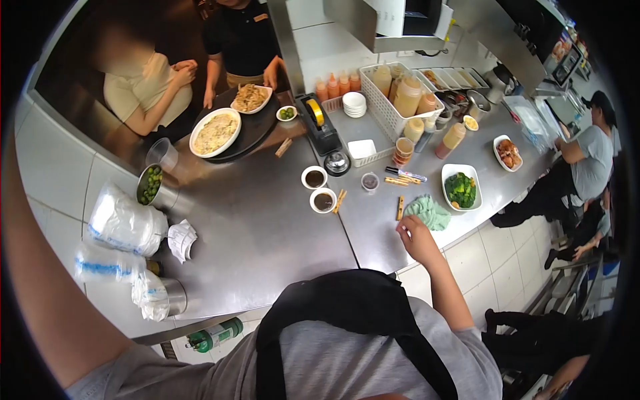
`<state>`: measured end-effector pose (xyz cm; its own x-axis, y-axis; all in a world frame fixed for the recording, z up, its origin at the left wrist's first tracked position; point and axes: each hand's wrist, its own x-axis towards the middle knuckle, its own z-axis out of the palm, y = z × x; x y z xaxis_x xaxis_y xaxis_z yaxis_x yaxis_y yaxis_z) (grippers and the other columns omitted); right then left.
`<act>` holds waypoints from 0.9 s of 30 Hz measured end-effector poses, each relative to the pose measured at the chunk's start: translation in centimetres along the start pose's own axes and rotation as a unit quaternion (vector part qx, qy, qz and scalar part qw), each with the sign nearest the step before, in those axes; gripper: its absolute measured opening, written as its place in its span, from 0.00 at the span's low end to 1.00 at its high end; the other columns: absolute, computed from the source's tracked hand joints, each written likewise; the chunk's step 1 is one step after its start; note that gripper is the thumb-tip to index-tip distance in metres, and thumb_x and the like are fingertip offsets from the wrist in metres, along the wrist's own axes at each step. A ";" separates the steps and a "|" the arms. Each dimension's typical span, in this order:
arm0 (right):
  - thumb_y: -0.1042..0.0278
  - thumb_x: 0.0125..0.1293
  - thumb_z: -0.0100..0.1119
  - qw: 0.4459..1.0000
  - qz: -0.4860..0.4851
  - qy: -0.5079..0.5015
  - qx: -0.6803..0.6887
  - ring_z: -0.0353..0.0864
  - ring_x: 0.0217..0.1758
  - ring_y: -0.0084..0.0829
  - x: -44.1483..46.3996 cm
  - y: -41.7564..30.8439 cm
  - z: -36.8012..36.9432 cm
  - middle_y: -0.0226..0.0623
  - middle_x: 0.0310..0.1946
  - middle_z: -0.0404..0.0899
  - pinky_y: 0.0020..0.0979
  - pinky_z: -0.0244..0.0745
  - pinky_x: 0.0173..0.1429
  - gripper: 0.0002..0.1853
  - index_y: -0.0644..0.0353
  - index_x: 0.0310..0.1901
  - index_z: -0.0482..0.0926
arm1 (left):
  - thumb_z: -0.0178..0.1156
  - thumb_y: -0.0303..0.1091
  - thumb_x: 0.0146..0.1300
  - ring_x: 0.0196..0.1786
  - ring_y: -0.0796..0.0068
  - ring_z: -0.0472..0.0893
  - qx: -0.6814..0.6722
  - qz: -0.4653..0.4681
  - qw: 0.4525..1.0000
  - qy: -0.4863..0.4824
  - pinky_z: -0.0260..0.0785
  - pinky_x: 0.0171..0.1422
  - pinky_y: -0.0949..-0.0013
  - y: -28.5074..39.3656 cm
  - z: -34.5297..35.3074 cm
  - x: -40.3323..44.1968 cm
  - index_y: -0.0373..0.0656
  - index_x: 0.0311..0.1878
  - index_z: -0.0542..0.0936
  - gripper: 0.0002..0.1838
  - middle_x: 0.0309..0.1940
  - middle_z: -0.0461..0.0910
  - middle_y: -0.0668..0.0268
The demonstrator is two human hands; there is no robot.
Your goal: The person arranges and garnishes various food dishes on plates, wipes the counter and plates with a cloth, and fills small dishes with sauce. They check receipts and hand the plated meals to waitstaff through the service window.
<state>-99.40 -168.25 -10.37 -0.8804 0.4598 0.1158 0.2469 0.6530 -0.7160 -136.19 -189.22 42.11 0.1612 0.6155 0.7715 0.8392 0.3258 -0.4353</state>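
Note:
My right hand point(419, 240) is over the front edge of the counter, its fingers bent together. Whatever is between them, if anything, is hidden. Right beside the fingers lies a crumpled green cloth point(430, 212), and a wooden clothespin point(400, 208) lies just beyond them. To the right of the cloth stands a white bowl of green vegetables point(461, 190). My left arm point(63, 287) stretches up along the left side; its hand is out of view. Two small bowls of dark sauce, the rear bowl point(314, 177) and the front bowl point(324, 201), stand mid-counter beside more clothespins point(341, 200).
Two people stand behind a round dark tray point(257, 137) with a creamy dish point(215, 133) and fried food point(251, 99). A tape dispenser point(318, 123), call bell point(337, 163) and sauce-bottle basket point(400, 97) stand farther back. Wrapped stacks point(123, 217) line the left. Another worker point(587, 147) is at right.

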 end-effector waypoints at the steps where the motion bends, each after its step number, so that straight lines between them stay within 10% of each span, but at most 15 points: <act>1: 0.76 0.59 0.55 1.000 -0.015 -0.002 -0.013 0.75 0.40 0.51 1.4 -0.2 -0.2 0.49 0.35 0.74 0.41 0.72 0.44 0.03 0.65 0.34 0.75 | 0.53 0.32 0.56 0.42 0.64 0.77 0.006 0.018 1.000 -0.014 0.68 0.47 0.65 0.3 0.6 -0.5 0.41 0.44 0.79 0.14 0.38 0.79 0.62; 11: 0.75 0.59 0.56 0.996 -0.078 0.041 -0.003 0.76 0.39 0.50 12.0 -0.1 0.0 0.48 0.34 0.77 0.40 0.72 0.45 0.04 0.66 0.33 0.76 | 0.57 0.30 0.51 0.39 0.65 0.76 -0.101 0.259 0.950 -0.142 0.68 0.43 0.65 9.9 11.9 -7.7 0.46 0.41 0.80 0.12 0.34 0.78 0.68; 14: 0.75 0.59 0.56 0.997 -0.053 0.049 -0.011 0.77 0.39 0.50 12.5 1.2 -1.3 0.48 0.33 0.78 0.41 0.72 0.44 0.04 0.66 0.33 0.77 | 0.57 0.31 0.52 0.38 0.63 0.76 -0.089 0.335 0.874 -0.341 0.69 0.42 0.64 19.5 16.9 -13.4 0.47 0.38 0.77 0.08 0.30 0.77 0.68; 22: 0.74 0.59 0.56 0.992 -0.004 0.126 -0.011 0.79 0.36 0.47 14.4 6.1 -11.3 0.48 0.33 0.80 0.38 0.74 0.41 0.06 0.65 0.37 0.79 | 0.54 0.29 0.58 0.47 0.59 0.79 -0.248 0.000 0.836 -0.490 0.71 0.49 0.61 32.2 38.2 -26.1 0.42 0.44 0.76 0.11 0.41 0.78 0.60; 27: 0.73 0.58 0.56 0.965 -0.067 0.236 -0.088 0.79 0.35 0.49 22.6 8.7 -19.4 0.49 0.31 0.80 0.39 0.74 0.40 0.05 0.65 0.33 0.77 | 0.63 0.43 0.57 0.54 0.57 0.77 -0.181 -0.107 0.780 -0.589 0.59 0.65 0.54 36.1 40.3 -26.2 0.41 0.64 0.67 0.33 0.51 0.77 0.54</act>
<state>-109.34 -140.49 -0.62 -0.6365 0.5599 0.5304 0.2448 0.7988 -0.5495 -131.01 -164.65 -12.52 -0.4130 0.8767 -0.2465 0.9075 0.4191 -0.0298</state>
